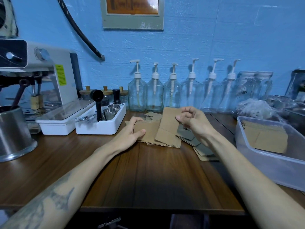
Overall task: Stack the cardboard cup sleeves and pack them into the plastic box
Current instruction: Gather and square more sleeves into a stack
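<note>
On table, sleeve stack in L grip pinch; R grip hold unclear

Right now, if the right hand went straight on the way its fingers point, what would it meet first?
Most likely the loose brown sleeve just left of the right hand; they may already touch, but depth is unclear.

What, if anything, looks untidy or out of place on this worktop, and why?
The loose cardboard sleeves lie scattered mid-table, overlapping at different angles, brown mixed with grey ones. Those in the plastic box sit in a neat stack. The left hand grips a few. Nothing looks spilled or damaged.
</note>
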